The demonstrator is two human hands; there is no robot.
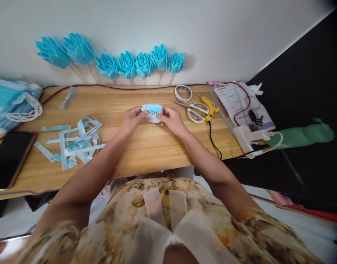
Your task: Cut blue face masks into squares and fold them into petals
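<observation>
Nearest to me was the wearer's loose cream garment with yellow-brown blotches and a sheer pale collar (pixel 124 216). On the white printed sheet (pixel 231 97) at the desk's (pixel 149 150) right end, I saw rows of dark lettering, too small to read; the dark print inside the white roll of tape (pixel 184 99) was illegible too, as was the small red mark on the yellow glue gun (pixel 209 110).

The small layered stack of pale blue and white fabric (pixel 151 109) was between both hands, above the middle of the desk. The left hand (pixel 133 119) had its grip closed on the stack's left edge, thumb in front; the right hand's (pixel 172 119) grip pinched the right edge, its thumb near the lower corner.
</observation>
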